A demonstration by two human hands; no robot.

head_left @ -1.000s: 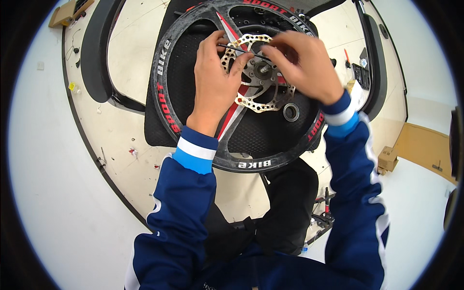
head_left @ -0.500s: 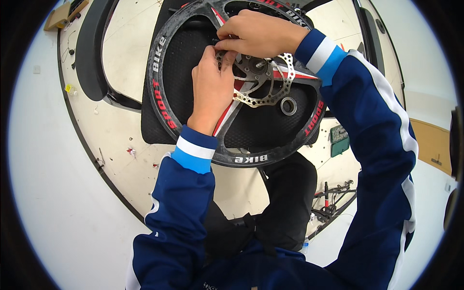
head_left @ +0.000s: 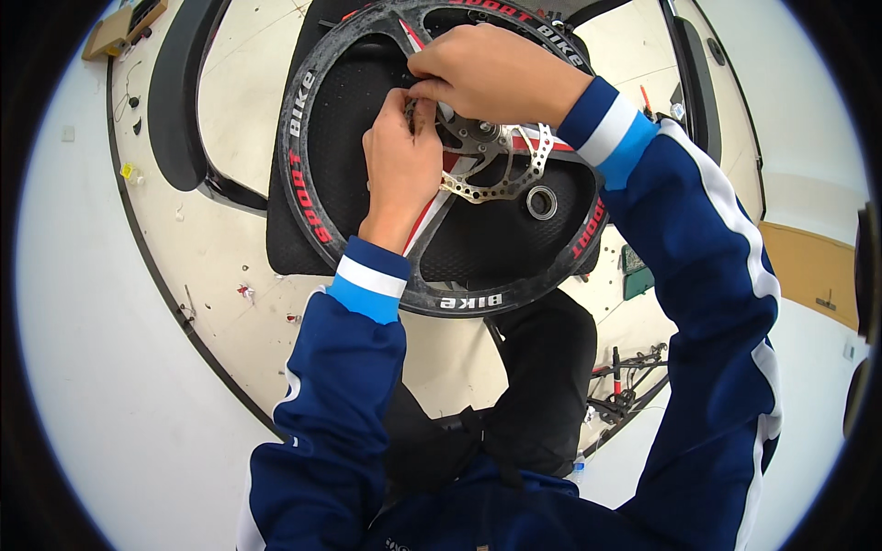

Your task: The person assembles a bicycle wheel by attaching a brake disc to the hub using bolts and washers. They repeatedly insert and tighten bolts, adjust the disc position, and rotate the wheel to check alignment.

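A black bicycle wheel [head_left: 299, 165] with red and white trim lies flat on a black seat [head_left: 344, 193]. Its silver disc brake rotor [head_left: 531, 173] faces up around the hub. At the rotor's upper left edge, my left hand [head_left: 401, 170] is closed, thumb and fingers pinched together. My right hand [head_left: 505, 75] reaches over the hub from the right, also pinched, its fingertips meeting those of the left. Whatever lies between the fingertips is hidden. A metal ring [head_left: 530, 210], like a bearing, rests inside the wheel below right of the rotor.
Black armrests [head_left: 175, 101] flank the seat at left and right. On the pale floor at right lie a green case [head_left: 637, 277] and a dark bike frame [head_left: 625, 397]. A cardboard box [head_left: 108, 37] stands far left, and small scraps are scattered about.
The wheel and my right forearm appear slightly further left in the view. My right hand has tilted a little, its knuckles lower over the hub; both hands stay pinched at the rotor's edge.
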